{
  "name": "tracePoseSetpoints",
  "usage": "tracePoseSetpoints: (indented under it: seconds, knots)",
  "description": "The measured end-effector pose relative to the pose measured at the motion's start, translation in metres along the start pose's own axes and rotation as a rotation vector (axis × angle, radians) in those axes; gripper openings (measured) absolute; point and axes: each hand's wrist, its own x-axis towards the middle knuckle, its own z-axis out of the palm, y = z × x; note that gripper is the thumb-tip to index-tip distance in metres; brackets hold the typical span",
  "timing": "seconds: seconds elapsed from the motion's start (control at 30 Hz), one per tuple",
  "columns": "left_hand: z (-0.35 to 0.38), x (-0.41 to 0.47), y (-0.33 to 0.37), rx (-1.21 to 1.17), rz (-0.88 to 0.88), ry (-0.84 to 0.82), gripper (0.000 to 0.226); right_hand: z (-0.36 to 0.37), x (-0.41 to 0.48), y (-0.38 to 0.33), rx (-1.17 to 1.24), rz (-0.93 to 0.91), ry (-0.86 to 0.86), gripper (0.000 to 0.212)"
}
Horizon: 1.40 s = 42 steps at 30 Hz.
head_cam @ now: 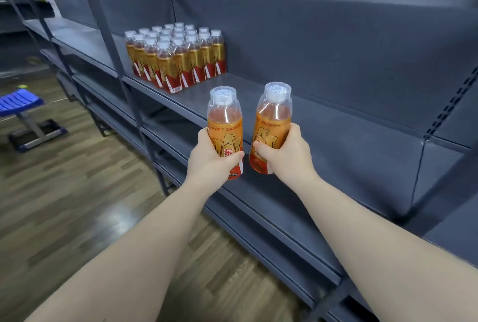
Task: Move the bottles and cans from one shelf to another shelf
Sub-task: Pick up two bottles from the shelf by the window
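Both arms reach forward from the bottom of the view, bare and nearly straight, toward a dark grey shelf [323, 125]. Left hand [210, 160] wraps around the lower half of an orange drink bottle [225, 125], thumb across the front of the label and fingers hidden behind it. Right hand [285, 154] grips a second bottle [271, 127] the same way, thumb pointing left over the label. Each bottle stands close to upright, the right one tilted slightly, and both have a white cap under a clear cover. The two bottles are just beside each other without touching, held in front of the shelf edge.

Farther back on the same shelf, to the left, a tight block of matching bottles [176, 59] stands in rows. Lower shelves run beneath. Beyond the racking, on the wooden floor [64, 192], sits a blue stool [22, 104].
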Motion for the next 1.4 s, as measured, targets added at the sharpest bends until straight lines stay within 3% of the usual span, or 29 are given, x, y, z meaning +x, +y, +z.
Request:
tracePoseSetpoints:
  seconds: [0.53,0.83,1.17,1.4]
  knots:
    - [-0.023,0.227,-0.025,-0.007,0.090,-0.180,0.078,0.092,0.169,-0.030,-0.028,0.098,0.187,0.063]
    - [-0.004,0.326,-0.036,-0.044,0.054,-0.168,0.077,0.127,0.268,-0.019,-0.049,0.094,0.204,0.065]
    - [0.026,0.418,-0.031,-0.034,0.089,-0.126,0.074,0.136,0.368,-0.001,-0.044,0.072,0.195,0.065]
    - [0.052,0.477,-0.031,-0.040,0.122,-0.237,0.073,0.139,0.411,0.006,-0.065,0.104,0.231,0.065]
